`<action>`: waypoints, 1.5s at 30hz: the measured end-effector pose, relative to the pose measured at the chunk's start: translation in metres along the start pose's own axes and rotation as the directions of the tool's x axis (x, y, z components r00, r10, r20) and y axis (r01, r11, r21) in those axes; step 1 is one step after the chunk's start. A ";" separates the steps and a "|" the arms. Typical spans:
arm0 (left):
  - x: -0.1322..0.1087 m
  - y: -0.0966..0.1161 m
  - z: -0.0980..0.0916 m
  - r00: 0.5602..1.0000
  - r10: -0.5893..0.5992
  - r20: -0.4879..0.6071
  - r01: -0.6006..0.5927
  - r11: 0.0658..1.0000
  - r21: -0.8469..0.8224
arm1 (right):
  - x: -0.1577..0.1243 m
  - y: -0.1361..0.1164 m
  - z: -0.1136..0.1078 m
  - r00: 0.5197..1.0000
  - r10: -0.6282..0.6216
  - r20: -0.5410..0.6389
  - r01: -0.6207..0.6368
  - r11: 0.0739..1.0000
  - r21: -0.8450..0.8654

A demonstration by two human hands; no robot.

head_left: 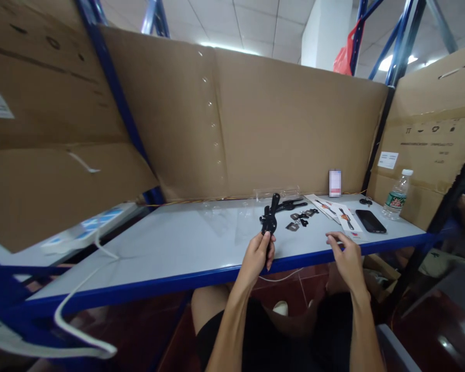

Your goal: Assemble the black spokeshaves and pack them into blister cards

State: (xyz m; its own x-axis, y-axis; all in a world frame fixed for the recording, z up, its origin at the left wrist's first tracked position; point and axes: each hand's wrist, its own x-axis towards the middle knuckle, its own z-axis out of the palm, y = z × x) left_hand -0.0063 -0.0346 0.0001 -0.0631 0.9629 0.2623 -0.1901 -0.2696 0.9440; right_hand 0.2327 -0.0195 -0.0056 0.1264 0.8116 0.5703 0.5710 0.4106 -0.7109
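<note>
In the head view, holds with the left hand (261, 252) a black tool (270, 223), a little right of the middle of the frame and below its centre. Has the fingers of this hand closed narrowly around the lower handle, with the other handle pointing up and leaning slightly to the right. Cannot tell whether the tool touches the desk (178, 240) behind it. Has the right hand (347, 252) in the lower right part of the frame, near the blue front edge, well apart from the tool. Shows there the fingers loosely bent, with only a small opening between thumb and forefinger.

Just behind the held tool, shows another black tool (291, 205) lying flat. To the right of it, near the middle right of the frame, shows small metal parts (293, 227) scattered in a loose group. Farther right, shows printed sheets (347, 219), partly overlapping, with pictures of a tool on them, then a black phone (371, 221) lying flat just beside. Behind these, shows a lit screen (335, 184) standing upright before the cardboard panel (294, 124). At the right side of the frame, shows a clear bottle (396, 199) with white cap, standing upright. At the left side, shows a white power strip (95, 226) with a white cable (77, 333) hanging at lower left.
</note>
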 end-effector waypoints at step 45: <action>0.008 -0.006 -0.010 0.997 -0.057 -0.049 0.048 0.983 -0.176 | 0.000 -0.030 0.069 0.889 -0.159 0.428 0.296 0.915 -0.275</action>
State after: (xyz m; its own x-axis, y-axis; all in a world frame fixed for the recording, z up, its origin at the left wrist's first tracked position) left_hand -0.0151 -0.0259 -0.0052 -0.1003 0.9751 0.1977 -0.3620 -0.2209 0.9056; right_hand 0.1595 -0.0027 -0.0131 -0.3260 0.8346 0.4441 0.7827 0.5017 -0.3684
